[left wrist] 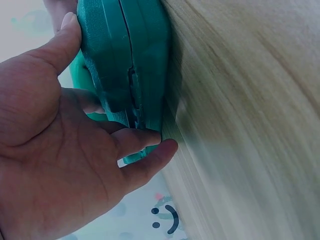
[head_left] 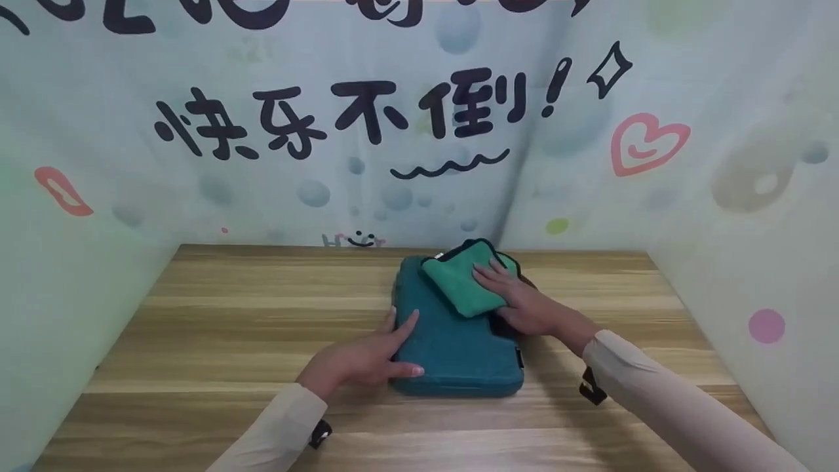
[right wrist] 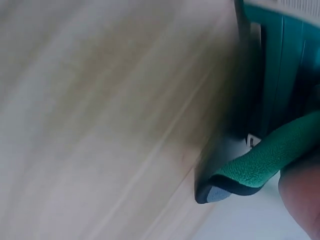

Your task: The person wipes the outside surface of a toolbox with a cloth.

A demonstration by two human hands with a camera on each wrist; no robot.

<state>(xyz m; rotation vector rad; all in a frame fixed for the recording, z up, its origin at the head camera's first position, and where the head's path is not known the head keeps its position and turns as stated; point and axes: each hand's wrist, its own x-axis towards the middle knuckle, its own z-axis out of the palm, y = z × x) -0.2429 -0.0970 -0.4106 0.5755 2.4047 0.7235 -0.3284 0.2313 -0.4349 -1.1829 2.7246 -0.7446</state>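
Observation:
A teal hard plastic case [head_left: 452,347] lies flat on the wooden tabletop. My left hand [head_left: 364,354] is at its left side, fingers spread, thumb and one finger on the top. In the left wrist view, other fingers of that hand reach along the case's seamed side [left wrist: 132,65], close over the wood. A green cloth with dark edging [head_left: 462,282] is spread over the case's upper right part. My right hand [head_left: 524,305] rests on the cloth with its fingers extended. In the right wrist view, the cloth's folded edge [right wrist: 260,162] hangs past the case's side.
The wooden tabletop [head_left: 262,314] extends to both sides of the case. A pale printed backdrop [head_left: 419,196] with dark lettering stands behind it, and similar sheets flank the left and right. Dark straps show at both cuffs.

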